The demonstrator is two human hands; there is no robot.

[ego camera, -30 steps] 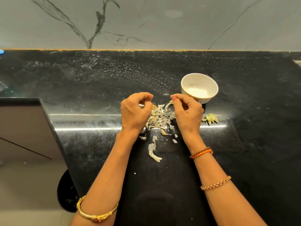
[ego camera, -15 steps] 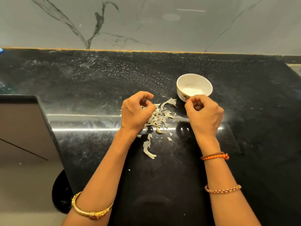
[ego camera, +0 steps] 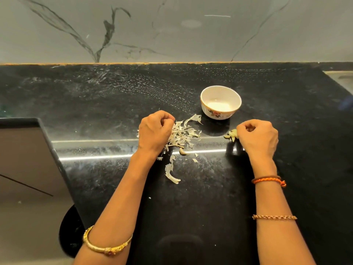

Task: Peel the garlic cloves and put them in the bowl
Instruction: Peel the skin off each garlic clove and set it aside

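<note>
A small white bowl [ego camera: 215,114] with a flower print stands on the black counter, and pale contents show at its bottom. My right hand [ego camera: 257,137] is just right of and nearer than the bowl. Its fingers are curled over a little cluster of unpeeled garlic cloves [ego camera: 231,134] and pinch at one of them. My left hand [ego camera: 155,131] rests with curled fingers at the left edge of a heap of dry garlic peels [ego camera: 184,133]. I see nothing held in it.
Loose peel strips [ego camera: 171,174] lie nearer me on the black counter [ego camera: 210,197]. The counter's cut-out edge [ego camera: 55,150] drops off on the left. A marbled wall backs the counter. A pale sink corner [ego camera: 340,78] shows at the far right.
My right hand has left the peel heap, passed by the bowl's rim and come down on the clove cluster to the right. My left hand has stayed by the peels.
</note>
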